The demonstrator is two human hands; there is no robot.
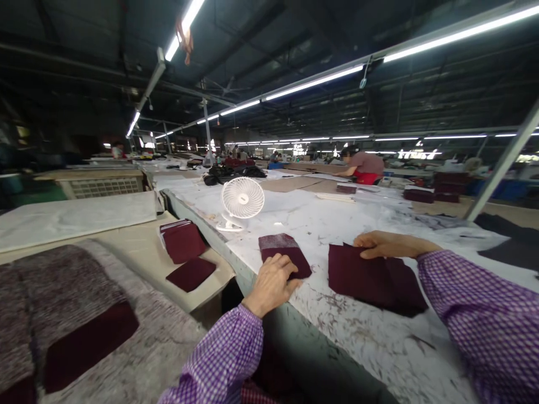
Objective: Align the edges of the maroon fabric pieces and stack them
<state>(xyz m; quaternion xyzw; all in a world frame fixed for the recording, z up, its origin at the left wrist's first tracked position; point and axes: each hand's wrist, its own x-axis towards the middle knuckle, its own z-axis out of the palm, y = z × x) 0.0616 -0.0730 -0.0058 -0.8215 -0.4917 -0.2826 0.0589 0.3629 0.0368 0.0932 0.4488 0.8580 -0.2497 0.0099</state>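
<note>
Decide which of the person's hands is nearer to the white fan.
Left. The left hand is on a maroon piece, just this side of the white fan; the right hand is farther right, at other maroon pieces.

Under a dark, ribbed ceiling point(320, 28), long white tube lights point(314, 82) run in slanting rows into the distance, past a dim four-armed ceiling fan point(227, 88). A slanted pale metal post point(502, 168) stands at right. A long, white-covered worktable point(295, 205) stretches away; at left, a grid-sided, tan-topped box point(105, 188) sits near green floor point(42, 196).
</note>
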